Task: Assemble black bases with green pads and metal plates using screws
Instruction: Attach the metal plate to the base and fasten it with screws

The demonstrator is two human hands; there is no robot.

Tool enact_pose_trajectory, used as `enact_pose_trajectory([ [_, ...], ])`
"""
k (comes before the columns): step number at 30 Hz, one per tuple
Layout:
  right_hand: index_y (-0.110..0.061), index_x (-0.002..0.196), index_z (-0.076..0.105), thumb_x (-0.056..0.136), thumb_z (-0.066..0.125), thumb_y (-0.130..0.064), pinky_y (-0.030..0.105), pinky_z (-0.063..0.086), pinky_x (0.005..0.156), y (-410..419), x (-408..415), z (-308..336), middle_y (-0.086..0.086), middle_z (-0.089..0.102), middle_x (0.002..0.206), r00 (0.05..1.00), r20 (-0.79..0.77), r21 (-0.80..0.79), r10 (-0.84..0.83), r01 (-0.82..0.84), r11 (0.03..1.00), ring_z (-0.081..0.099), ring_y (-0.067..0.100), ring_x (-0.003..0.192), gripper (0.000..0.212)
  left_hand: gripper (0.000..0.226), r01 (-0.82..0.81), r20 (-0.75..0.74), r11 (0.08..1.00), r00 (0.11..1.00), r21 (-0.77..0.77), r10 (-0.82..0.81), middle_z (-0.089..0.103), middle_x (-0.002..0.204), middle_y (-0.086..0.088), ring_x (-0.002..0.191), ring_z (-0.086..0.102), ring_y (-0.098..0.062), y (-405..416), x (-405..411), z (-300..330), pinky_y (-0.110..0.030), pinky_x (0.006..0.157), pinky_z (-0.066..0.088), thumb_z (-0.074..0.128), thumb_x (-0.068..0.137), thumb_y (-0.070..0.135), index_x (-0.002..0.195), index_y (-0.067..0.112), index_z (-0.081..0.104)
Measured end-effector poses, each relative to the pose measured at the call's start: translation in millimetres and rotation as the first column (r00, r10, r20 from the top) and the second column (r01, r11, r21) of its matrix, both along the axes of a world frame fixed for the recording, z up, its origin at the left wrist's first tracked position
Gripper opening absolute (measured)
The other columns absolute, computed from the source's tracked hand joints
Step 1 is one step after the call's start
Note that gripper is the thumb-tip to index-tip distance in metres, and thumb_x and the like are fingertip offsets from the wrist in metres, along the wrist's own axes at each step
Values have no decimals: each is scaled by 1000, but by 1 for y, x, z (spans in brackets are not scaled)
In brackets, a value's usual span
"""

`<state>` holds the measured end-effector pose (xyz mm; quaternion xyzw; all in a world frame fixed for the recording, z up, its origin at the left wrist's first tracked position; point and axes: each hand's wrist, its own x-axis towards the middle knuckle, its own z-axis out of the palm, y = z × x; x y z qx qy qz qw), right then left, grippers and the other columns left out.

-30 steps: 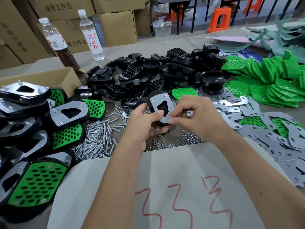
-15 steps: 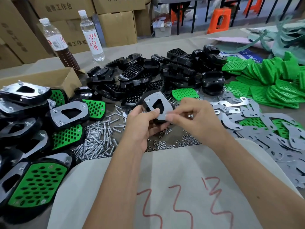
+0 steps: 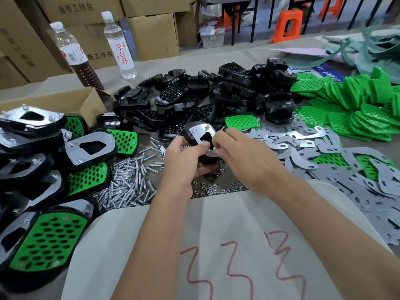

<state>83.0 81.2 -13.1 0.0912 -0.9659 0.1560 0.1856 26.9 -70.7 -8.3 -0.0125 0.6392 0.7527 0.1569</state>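
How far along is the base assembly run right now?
Done: a stack of finished units sits at the left, green pads and metal plates fitted. In hand: the left hand grips one black base with a plate on it, screw ends protruding; the right hand works its lower edge. Left: sizeable piles of bare black bases, loose green pads, plates, screws and nuts.

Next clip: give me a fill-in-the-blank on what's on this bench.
1. The left hand grips a black base topped by a ____ plate.
2. The loose pads piled right are ____.
3. The long screws lie ____ of the hands.

Missing: metal; green; left
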Motion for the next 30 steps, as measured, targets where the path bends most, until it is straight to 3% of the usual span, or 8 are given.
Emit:
enact_pose_trajectory([
  [4,-26,98,30,105,25,-50,48,44,54,-6,-3,3,-5,44,94,999,45,96,-3,-2,995,50,30,61,25,14,-64,-34,997,997,-53,63,74,85,-10,69,74,-23,-1,-1,0,-33,57,61,73,90,4,92,10,61],
  [9,-20,98,49,106,26,-40,39,34,53,-7,-6,5,-3,48,92,999,32,179,-2,-4,984,55,31,70,31,19,-74,-81,989,995,-126,64,74,81,-8,68,74,-25,-1,-2,0,-35,57,61,76,87,8,84,15,58],
  [12,-22,80,43,108,37,-32,37,29,54,-17,-5,5,-2,52,76,985,-10,164,-175,174,971,56,32,69,31,17,-98,-83,991,992,-87,91,76,98,-18,86,75,-35,4,3,0,-49,70,65,76,81,12,90,13,61],
  [14,-21,70,42,106,47,-25,36,32,53,-25,-8,2,-1,48,63,949,0,162,-315,311,937,54,33,66,37,20,-150,-145,978,981,-146,129,75,98,-13,95,73,-38,10,7,2,-59,82,62,75,73,21,86,18,60],
  [17,-19,61,43,107,39,-37,35,32,56,-28,-16,2,0,41,59,872,119,-34,-475,481,876,49,31,65,49,22,-206,-199,965,965,-162,172,75,90,-5,92,72,-34,14,13,5,-59,88,59,72,68,27,83,22,58],
  [20,-20,70,46,107,30,-49,37,28,56,-23,-13,4,0,48,66,912,98,20,-399,399,917,49,30,65,50,17,-206,-142,973,971,-102,191,74,95,-16,94,72,-40,14,13,5,-63,87,59,72,68,24,74,24,56],
  [25,-26,94,28,102,18,-40,43,39,61,-16,-4,8,-4,46,90,989,112,71,-97,90,993,52,31,74,19,17,-192,-89,980,978,-53,186,73,99,-21,95,73,-38,10,8,2,-62,88,60,74,72,17,78,19,58],
  [30,-21,84,35,107,30,-36,40,29,59,-17,-5,5,-5,46,76,980,46,70,-192,189,980,45,29,69,29,15,-183,-71,981,981,-59,178,75,100,-16,101,72,-42,12,8,1,-59,88,61,73,74,16,83,17,62],
])
